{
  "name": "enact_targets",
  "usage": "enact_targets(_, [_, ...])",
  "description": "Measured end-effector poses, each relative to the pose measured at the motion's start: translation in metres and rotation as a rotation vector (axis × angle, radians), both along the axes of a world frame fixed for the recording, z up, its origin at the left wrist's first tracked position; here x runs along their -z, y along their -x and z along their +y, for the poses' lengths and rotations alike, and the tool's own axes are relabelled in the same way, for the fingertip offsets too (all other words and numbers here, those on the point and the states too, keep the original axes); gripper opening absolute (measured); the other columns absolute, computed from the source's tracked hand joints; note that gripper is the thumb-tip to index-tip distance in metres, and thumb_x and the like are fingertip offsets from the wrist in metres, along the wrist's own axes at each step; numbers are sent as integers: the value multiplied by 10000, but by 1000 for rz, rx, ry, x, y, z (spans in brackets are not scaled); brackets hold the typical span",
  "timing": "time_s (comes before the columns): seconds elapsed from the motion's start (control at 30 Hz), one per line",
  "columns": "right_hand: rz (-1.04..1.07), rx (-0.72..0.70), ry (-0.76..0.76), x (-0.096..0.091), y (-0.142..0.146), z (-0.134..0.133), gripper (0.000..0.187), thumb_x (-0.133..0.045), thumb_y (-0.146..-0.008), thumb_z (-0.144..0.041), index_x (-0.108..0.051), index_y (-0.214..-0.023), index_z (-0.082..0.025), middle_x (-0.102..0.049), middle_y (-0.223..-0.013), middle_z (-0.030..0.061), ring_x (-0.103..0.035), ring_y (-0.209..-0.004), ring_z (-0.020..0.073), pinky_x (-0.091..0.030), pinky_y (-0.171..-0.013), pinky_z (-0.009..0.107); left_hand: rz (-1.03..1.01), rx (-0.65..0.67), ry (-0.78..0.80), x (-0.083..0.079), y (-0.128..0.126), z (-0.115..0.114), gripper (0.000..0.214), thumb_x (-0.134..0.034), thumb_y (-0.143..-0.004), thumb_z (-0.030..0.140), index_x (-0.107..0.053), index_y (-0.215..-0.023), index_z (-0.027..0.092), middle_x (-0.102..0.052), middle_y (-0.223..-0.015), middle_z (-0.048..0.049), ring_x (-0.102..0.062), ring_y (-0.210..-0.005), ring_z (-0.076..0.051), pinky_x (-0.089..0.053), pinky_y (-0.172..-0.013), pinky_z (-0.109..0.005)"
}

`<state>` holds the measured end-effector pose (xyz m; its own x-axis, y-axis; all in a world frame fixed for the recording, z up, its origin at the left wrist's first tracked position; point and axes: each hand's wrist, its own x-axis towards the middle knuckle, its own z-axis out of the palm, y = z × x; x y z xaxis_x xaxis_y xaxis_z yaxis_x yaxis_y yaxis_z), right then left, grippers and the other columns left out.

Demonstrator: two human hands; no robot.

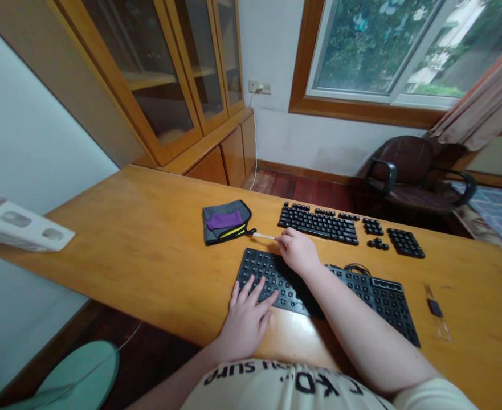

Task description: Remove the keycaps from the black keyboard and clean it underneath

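Observation:
A black keyboard with its keycaps off lies across the desk in front of me, bare switches showing. My left hand rests on its left part, fingers spread and holding nothing. Over the keyboard's far edge, my right hand pinches one end of a thin white stick. The stick points left, its far end close to a folded grey cloth with purple and yellow pieces; I cannot tell if they touch. My right forearm covers the keyboard's middle. Removed black keycaps stand in keyboard order beyond it.
A keycap puller with a black handle and wire loops lies at the right. A coiled black cable sits behind the keyboard. A white slotted object stands at the desk's left end. Beyond are a glass-door cabinet and an armchair.

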<state>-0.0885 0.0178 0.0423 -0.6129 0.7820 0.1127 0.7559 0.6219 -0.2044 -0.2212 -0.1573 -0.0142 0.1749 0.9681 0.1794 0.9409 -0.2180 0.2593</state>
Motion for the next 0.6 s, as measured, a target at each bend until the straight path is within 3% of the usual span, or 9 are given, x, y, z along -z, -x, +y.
enact_targets(0.3, [4,-70,64,1,-6,-5,264,-448,-898,-269,-706,-956,-255,-637,-959,36,-593,-849,150,-430,-718,231,18,5,4,2,0,0,520,-504,-842,183,-434,-1312,394,-335,-1458,-15,-271,-1328,-307,-237,-1037,-607])
enact_targets(0.4, [9,4,21,2,-6,-7,282,-427,-907,-258,-698,-981,-250,-632,-981,45,-594,-860,157,-434,-721,241,6,3,-15,1,0,0,521,-509,-835,174,-445,-1306,389,-350,-1450,-12,-290,-1320,-306,-237,-1043,-601])
enact_targets(0.6, [12,23,14,0,-8,-7,287,-430,-901,-252,-711,-954,-242,-631,-970,49,-599,-841,158,-443,-719,247,-5,2,-27,1,0,0,507,-513,-835,181,-459,-1299,380,-359,-1446,-18,-297,-1318,-305,-243,-1043,-598])
